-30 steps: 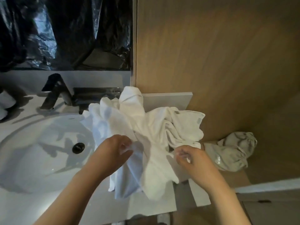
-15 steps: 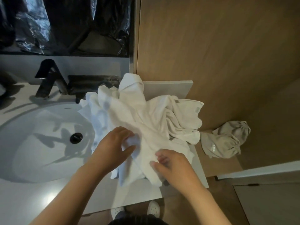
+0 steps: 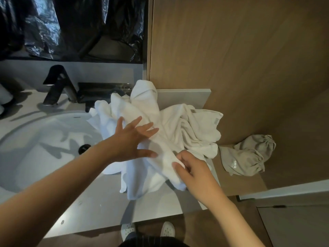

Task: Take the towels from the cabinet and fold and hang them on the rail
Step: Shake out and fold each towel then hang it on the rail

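Note:
A heap of crumpled white towels (image 3: 179,125) lies on the grey counter (image 3: 99,207) to the right of the sink, partly hanging over the basin's edge. My left hand (image 3: 131,139) lies flat on the heap with its fingers spread and straight. My right hand (image 3: 194,168) pinches a fold of white towel at the near right side of the heap. No rail is in view.
A white basin (image 3: 35,148) with a dark drain (image 3: 84,148) fills the left. A black tap (image 3: 58,84) stands behind it. A wooden wall panel (image 3: 240,50) rises on the right, with a beige drawstring bag (image 3: 245,157) on a low ledge.
My left hand has opened from a curled grip and spread flat, sliding up onto the heap. My right hand has shifted left along the towel's near edge.

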A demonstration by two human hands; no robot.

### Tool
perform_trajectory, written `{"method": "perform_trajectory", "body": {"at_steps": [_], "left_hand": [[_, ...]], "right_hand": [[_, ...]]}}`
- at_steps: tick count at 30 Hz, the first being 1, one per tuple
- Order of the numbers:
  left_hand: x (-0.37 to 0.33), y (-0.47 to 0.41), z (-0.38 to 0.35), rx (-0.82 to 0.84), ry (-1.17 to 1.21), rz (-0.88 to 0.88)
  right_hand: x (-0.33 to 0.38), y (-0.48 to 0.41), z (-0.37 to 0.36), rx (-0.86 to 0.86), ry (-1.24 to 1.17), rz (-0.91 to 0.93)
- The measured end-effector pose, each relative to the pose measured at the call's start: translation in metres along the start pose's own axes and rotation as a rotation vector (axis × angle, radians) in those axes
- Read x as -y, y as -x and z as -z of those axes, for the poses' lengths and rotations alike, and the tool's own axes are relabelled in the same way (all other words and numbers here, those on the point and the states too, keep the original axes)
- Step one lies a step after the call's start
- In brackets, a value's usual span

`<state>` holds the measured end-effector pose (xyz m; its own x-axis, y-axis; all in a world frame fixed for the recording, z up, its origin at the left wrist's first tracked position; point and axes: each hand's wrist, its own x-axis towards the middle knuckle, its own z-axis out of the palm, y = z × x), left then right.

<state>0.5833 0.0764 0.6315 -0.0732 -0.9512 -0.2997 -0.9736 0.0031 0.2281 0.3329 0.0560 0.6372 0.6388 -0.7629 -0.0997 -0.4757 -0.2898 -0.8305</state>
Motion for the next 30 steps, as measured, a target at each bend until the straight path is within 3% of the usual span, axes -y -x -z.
{"method": "perform_trajectory", "body": {"at_steps": [5,9,12,15,21,30], "left_hand": [[0.010,-0.011,0.007,-0.074,-0.047,-0.024],[0.018,-0.011,0.007,-0.205,0.123,-0.098],[0.014,-0.005,0.012,-0.089,0.307,0.027],[0.005,-0.002,0.014,-0.054,0.311,0.031],[-0.003,0.002,0.016,-0.144,0.393,0.064],[-0.013,0.002,0.043,-0.417,0.731,0.127]], "right_hand": [[0.008,0.001,0.002,-0.106,-0.070,0.054],[0.007,-0.004,0.007,-0.205,-0.159,-0.020],[-0.005,-0.008,0.009,-0.113,-0.083,-0.191],[-0.015,-0.006,0.005,-0.001,0.036,-0.273],[-0.016,-0.010,-0.011,-0.075,0.026,-0.186],[0.046,-0.023,0.034,-0.208,-0.243,0.011]]}}
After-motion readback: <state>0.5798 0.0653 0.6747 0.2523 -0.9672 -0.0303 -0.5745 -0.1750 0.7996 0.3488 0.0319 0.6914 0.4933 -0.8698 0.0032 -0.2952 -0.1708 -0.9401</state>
